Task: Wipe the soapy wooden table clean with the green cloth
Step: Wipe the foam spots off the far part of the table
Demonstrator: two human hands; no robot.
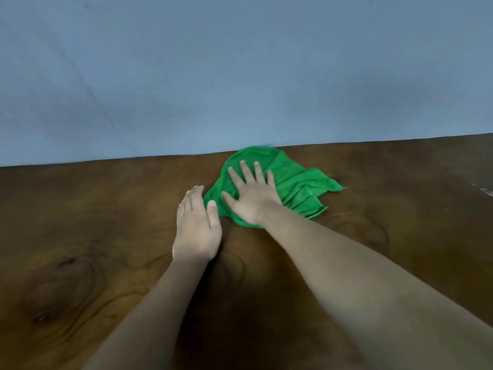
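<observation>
Right hand [252, 194] flat on green cloth [296, 182]

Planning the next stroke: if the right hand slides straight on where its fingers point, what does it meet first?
Only more green cloth lies ahead of the right hand, then probably the blue wall at the far edge of the table; any gap there is unclear.

Green cloth [293, 182] bunched at the far edge of the wooden bench [80, 236].
The cloth is bright green and creased. Its top touches the far edge about midway along, and its folds fan toward the right, ending in a frayed corner. The bench is dark brown, with knots and swirling grain.
</observation>
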